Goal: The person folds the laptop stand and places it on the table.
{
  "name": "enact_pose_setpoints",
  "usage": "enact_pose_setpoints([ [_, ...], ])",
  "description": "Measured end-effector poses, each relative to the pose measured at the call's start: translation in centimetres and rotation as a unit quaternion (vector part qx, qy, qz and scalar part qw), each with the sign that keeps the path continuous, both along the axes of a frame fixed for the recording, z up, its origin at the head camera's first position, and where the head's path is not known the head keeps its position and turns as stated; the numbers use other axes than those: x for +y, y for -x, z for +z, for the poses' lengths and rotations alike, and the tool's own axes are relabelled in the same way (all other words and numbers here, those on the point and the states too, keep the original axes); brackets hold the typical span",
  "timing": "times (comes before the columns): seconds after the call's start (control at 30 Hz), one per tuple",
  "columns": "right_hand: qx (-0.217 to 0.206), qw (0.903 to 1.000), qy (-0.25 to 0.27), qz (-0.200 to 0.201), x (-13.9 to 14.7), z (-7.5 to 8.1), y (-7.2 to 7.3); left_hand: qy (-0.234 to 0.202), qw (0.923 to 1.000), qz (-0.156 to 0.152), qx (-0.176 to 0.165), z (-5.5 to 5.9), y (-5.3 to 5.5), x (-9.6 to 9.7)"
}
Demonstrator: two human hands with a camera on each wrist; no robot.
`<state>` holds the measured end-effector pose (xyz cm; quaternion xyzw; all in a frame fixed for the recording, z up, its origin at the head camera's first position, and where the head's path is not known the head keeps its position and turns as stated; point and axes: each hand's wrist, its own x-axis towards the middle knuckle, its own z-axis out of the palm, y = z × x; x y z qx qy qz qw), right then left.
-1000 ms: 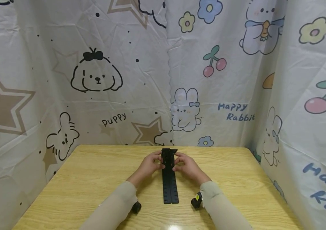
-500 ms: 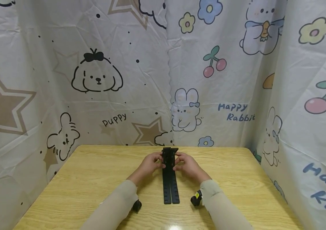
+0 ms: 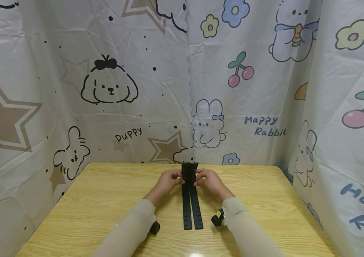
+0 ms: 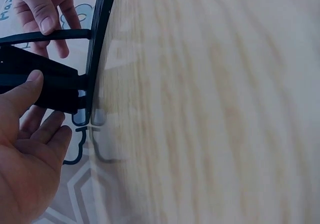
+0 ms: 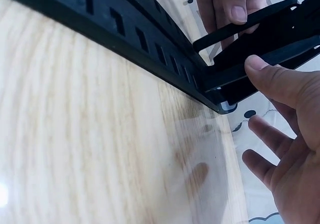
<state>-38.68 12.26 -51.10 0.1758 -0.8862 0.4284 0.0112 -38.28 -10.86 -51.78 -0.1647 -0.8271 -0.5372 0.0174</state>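
Note:
A black folding stand [image 3: 186,210] is on the table, its two long notched legs pointing toward me and spread in a narrow V. Its raised part rises at the far end. My left hand [image 3: 169,181] pinches the left side of that part, thumb in front and fingers behind. From the other side my right hand [image 3: 210,182] pinches the right edge the same way. In the left wrist view the left thumb lies along a flat black arm of the stand [image 4: 55,78]. The right wrist view shows the slots along the legs [image 5: 117,21] and the right thumb pressing a slim arm.
The wooden table [image 3: 111,189] spreads out around the stand. A printed curtain [image 3: 169,89] hangs right behind its back edge and along both sides. Black wrist cameras [image 3: 218,217] sit under both sleeves.
The two legs have swung apart at their near ends, from side by side into a narrow V. The raised part has tilted up a little, both hands keeping their hold.

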Motion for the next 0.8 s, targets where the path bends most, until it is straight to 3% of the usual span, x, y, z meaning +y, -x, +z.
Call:
enact_pose_setpoints([
  [0.2, 0.000, 0.9999, 0.011, -0.006, -0.39, 0.40, 0.19, -0.010, 0.9996, 0.024, -0.011, -0.23, 0.34, 0.12],
  [0.57, -0.004, 0.9966, 0.071, -0.042, -0.75, -0.29, 0.70, -0.030, 0.9980, 0.050, -0.024, -0.24, 0.38, 0.59],
  [0.8, -0.028, 0.9958, 0.063, -0.060, -0.87, 0.01, 1.03, -0.042, 0.9959, 0.075, -0.030, -0.39, 0.52, 0.43],
])
